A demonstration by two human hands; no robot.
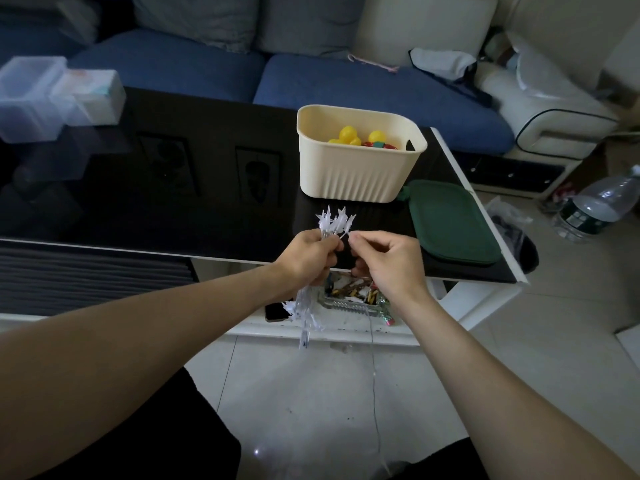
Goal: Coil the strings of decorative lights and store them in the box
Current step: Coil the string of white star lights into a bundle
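Loose wire (373, 358) trails to the floor; we should feed it steadily. Our left hand (309, 254) grips the star lights (334, 221), our right hand (388, 256) pinches the wire. Beyond, on the worktop (173, 188), waits the box (360, 168).

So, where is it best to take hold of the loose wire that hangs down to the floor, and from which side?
Judging by its pose, pinch the loose wire just below the right hand, coming from the right: there it hangs straight and free, clear of the star-light bundle the left hand grips.
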